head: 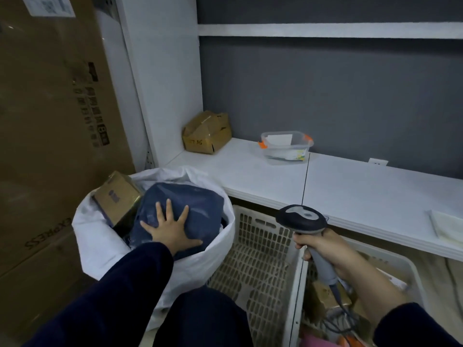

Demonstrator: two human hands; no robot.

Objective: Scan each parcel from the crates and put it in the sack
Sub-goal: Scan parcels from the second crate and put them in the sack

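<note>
A white sack [100, 236] stands open on the floor at the left. Inside it lie a dark blue poly-bag parcel [200, 204] and a brown cardboard parcel [117, 196]. My left hand [170, 229] presses flat on the blue parcel with its fingers spread. My right hand [323, 249] grips the handle of a grey barcode scanner [303, 219], held over the white plastic crates [260, 259]. The right crate [400, 261] holds a brown box [323, 296] and other parcels, partly hidden by my arm.
A white shelf [350, 186] runs behind the crates, carrying a dented cardboard box [206, 134] and a clear plastic tub [285, 146]. Tall cardboard cartons [50, 134] stand against the left. The scanner's cable [343, 311] trails into the right crate.
</note>
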